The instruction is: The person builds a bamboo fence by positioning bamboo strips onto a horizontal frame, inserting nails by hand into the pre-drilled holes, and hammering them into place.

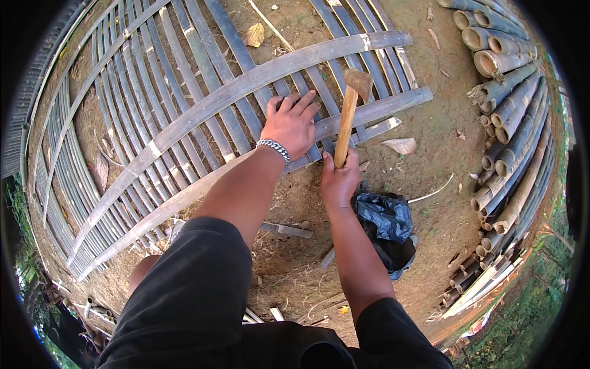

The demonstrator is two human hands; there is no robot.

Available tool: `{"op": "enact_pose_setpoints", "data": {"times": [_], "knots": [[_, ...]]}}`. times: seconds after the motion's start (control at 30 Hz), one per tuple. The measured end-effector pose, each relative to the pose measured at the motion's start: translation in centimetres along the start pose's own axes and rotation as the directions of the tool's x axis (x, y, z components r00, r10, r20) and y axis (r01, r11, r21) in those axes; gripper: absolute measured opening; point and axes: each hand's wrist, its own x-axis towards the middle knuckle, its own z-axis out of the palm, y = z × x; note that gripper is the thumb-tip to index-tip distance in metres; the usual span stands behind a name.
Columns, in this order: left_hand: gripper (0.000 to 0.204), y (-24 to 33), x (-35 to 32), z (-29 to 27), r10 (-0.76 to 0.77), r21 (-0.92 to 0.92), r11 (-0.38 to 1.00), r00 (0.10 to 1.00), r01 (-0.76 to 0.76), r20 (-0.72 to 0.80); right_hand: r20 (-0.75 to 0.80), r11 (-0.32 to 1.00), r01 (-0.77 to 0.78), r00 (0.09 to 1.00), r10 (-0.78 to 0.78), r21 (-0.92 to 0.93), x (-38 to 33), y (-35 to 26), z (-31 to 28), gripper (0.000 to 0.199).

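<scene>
Bamboo lattice [212, 101], spread over the ground from eight o'clock round to two o'clock of the view, its slats crossed by long, curving strips. The ends of the two broadest strips lie between one and two o'clock. Beyond these edges, towards three o'clock, a band of bare soil [442, 166] gives you open room as far as the stacked bamboo poles [513, 147], which run from before two to four o'clock. Room is tighter at four o'clock, where a black plastic bag [384, 215] sits just beside your right forearm. Your left hand [290, 125], at twelve o'clock, lies palm down with its fingers spread across the slats; its forearm enters from eight. Your right hand [341, 178], apart from it and nearer the centre, is closed round the lower handle of a hammer [348, 120], whose head points to one o'clock; whether that head touches the lattice cannot be told.
</scene>
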Motion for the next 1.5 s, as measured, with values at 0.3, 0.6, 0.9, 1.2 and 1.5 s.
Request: {"op": "enact_pose_setpoints", "data": {"times": [0.3, 0.6, 0.9, 1.2, 1.5], "knots": [[0.041, -0.1, -0.2, 0.1, 0.003, -0.006, 1.000, 1.000, -0.003, -0.010, -0.006, 0.998, -0.059, 0.998, 0.059, -0.003, 0.1, -0.5, -0.2, 0.038], [0.047, -0.1, -0.1, 0.1, 0.006, 0.052, 0.999, 1.000, -0.007, 0.010, 0.002, 0.999, -0.052, 0.999, 0.052, -0.010, 0.3, 0.1, -0.2, 0.037], [0.051, -0.2, -0.1, 0.0, -0.006, 0.083, 0.997, 0.998, 0.001, 0.063, 0.179, 0.999, 0.037, 0.983, -0.031, -0.033, -3.6, -0.6, -5.5, 0.034], [0.050, -0.3, -0.3, 0.2, 0.001, 0.061, 0.998, 1.000, -0.003, 0.030, 0.319, 0.999, -0.049, 0.947, 0.044, 0.006, -7.2, -0.1, -9.1, 0.036], [0.048, -0.5, -0.4, 0.1, -0.001, 0.080, 0.997, 0.999, -0.002, 0.036, 0.330, 0.972, 0.034, 0.943, 0.046, -0.232, -5.3, -0.4, -8.6, 0.043]]}}
